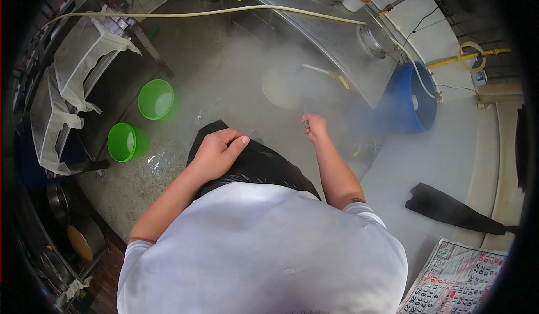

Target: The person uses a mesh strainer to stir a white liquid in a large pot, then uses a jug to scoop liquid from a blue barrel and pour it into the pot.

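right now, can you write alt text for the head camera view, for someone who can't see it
A person in a white shirt and black apron stands amid steam, right hand gripping an object too hazy to identify, left hand at the apron. Two green buckets sit on the left; a metal table and blue barrel are at upper right.

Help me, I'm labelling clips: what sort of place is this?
Probably a commercial kitchen, judging by the long metal counter, the metal pots at lower left and the green buckets.
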The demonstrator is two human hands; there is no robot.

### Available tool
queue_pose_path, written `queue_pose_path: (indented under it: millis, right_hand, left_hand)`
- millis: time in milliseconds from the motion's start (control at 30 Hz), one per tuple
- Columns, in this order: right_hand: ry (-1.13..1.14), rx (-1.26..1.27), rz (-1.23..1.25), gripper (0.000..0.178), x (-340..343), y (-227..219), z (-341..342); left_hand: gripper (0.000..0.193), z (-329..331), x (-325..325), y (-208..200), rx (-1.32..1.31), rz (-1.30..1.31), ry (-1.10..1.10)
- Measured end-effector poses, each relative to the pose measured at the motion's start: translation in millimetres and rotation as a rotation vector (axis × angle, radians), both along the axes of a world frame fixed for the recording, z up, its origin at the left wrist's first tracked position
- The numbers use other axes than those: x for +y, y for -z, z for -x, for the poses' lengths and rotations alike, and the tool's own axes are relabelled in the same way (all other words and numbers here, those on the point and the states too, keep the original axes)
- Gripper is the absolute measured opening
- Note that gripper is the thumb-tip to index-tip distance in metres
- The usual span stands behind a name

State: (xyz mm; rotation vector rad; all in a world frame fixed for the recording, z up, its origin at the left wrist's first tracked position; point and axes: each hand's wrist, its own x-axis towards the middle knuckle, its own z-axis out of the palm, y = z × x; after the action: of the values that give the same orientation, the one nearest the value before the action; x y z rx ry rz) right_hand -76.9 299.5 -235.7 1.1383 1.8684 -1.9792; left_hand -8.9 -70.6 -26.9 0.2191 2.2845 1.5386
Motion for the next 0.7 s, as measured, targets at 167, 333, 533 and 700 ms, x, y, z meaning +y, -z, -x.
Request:
queue_pose_path:
  millis: [167,333,533,700]
  right_hand:
    - [-0.012,0.028,0.001,0.008,4.1,2.2,4.4]
    - [-0.048,0.034,0.058,0.009,7.7,0.7,4.5]
    - [-0.120,0.008,0.116,0.008,2.6,0.4,4.9]
    - [-0.107,0.000,0.131,0.008,0.2,3.7,5.0]
  left_hand:
    - [0.033,0.8,1.1,-2.8,-0.014,0.007,0.001]
    - [0.031,1.8,2.0,-2.3,-0.004,-0.007,0.000]
    - [0.032,-0.1,-0.9,2.9,-0.014,-0.016,-0.011]
    - [0.033,1.6,-1.0,-5.9,-0.026,0.023,-0.014]
